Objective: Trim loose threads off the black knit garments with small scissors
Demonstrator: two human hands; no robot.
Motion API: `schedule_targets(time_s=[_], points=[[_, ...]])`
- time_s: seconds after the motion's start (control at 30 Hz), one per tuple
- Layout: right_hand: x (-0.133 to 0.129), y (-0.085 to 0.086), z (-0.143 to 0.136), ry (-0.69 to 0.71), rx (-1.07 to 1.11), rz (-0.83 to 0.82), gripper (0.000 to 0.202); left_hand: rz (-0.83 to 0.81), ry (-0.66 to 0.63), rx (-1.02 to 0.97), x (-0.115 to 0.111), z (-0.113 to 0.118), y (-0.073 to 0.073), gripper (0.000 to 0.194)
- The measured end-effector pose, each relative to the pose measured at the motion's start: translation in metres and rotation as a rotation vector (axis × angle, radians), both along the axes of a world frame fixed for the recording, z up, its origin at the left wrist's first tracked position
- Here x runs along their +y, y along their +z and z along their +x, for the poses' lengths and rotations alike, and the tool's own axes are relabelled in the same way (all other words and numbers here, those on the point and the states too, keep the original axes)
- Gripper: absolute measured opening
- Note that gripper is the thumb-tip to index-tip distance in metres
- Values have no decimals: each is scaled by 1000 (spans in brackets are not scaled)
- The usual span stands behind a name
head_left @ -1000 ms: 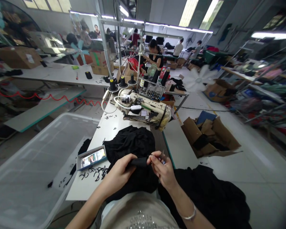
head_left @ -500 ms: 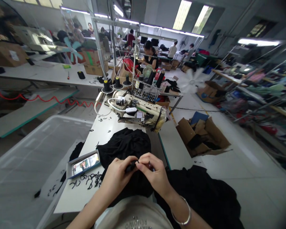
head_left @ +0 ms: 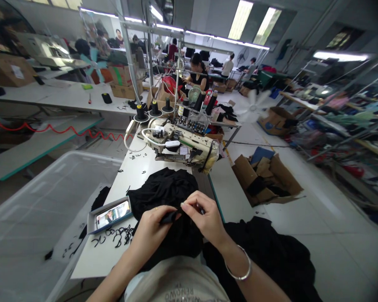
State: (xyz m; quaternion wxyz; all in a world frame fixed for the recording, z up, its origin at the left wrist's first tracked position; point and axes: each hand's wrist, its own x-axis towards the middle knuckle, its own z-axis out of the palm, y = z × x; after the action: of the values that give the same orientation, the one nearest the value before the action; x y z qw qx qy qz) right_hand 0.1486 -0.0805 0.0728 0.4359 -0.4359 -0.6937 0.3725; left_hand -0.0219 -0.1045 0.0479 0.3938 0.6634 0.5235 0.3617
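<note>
A: What has the left hand (head_left: 151,226) got?
B: A fold of black fabric (head_left: 168,217), pinched between thumb and fingers, above the bunched black cloth (head_left: 165,184).
A: And the right hand (head_left: 206,216), at its three o'clock?
B: Thumb and fingertip meet near the fold; whether they pinch a thread, I can't tell. Its curled fingers hold a small dark tool (head_left: 200,207).
A: Farther out?
B: Smartphone (head_left: 112,214) at nine, sewing machine (head_left: 197,142) at twelve, cardboard carton (head_left: 244,172) at two.

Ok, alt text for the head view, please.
The left hand grips black fabric; the right hand, pinched close by, holds a small dark object. A lit phone lies in an open box at left; a sewing machine stands ahead.
</note>
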Motion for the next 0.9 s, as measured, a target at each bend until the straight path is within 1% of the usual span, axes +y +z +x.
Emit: schedule_targets(time_s=[0.03,0.1,0.17,0.2,0.27,0.33,0.43,0.53,0.63,0.8,0.9], points=[[1,-1,1,8,21,-50,17,-68,-5,-52,-1,0,1,10],[1,-3,4,48,47,-159,14,-233,-14,-180,-2,-1,4,13],[-3,-3,9,109,52,-227,21,-349,5,-287,-3,-4,6,18],[-7,-2,12,139,49,-237,25,-369,24,-316,-4,-5,7,19],[-16,3,17,179,17,-226,27,-365,49,-323,-6,-7,7,21],[-26,10,20,193,-66,-201,23,-346,48,-299,-8,-9,7,20],[-35,16,21,208,-177,-166,22,-293,44,-285,-12,-9,7,15],[-37,14,17,219,-179,-137,20,-227,32,-282,-14,-9,7,11],[-38,10,11,212,-160,-94,20,-193,23,-277,-16,-9,7,14],[-40,8,1,175,-159,-26,18,-170,22,-263,-18,-9,9,15],[-41,5,0,145,-113,-4,14,-169,18,-233,-19,-9,11,14]])
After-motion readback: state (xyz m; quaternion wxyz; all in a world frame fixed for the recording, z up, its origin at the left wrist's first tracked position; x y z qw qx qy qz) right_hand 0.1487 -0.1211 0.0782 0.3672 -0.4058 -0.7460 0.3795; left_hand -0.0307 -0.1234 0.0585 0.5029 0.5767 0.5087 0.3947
